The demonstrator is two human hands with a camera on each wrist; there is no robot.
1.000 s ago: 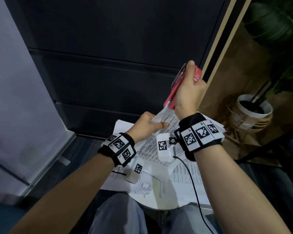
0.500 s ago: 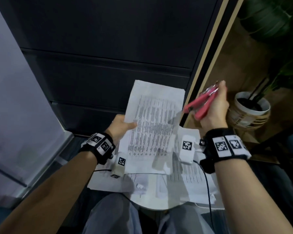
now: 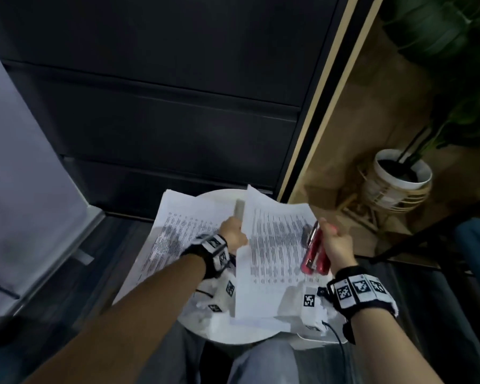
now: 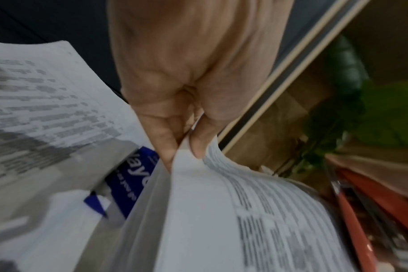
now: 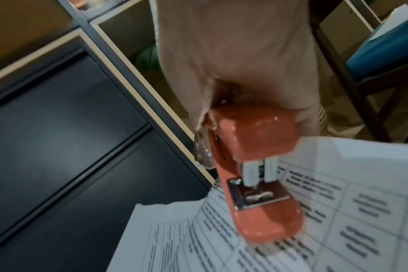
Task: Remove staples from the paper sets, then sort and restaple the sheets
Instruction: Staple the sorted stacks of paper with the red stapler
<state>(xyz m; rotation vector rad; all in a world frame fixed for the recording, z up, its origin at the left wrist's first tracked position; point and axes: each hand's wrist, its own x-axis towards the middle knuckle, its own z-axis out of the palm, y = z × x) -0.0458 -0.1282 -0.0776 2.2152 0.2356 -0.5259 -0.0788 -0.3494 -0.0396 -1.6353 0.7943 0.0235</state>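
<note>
our left hand [image 3: 233,234] pinches the left edge of a printed sheet [image 3: 275,253] lifted over the round white table [image 3: 233,332]; our right hand [image 3: 336,243] grips a glossy red stapler [image 3: 315,256] just above its right side; more sheets [image 3: 178,225] lie flat on the left

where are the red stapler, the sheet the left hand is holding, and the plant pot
red stapler [image 5: 256,139]: right wrist view, on its red top cover.
held sheet [image 3: 275,245]: head view, on its printed middle.
plant pot [image 3: 424,177]: head view, on its white rim.
</note>
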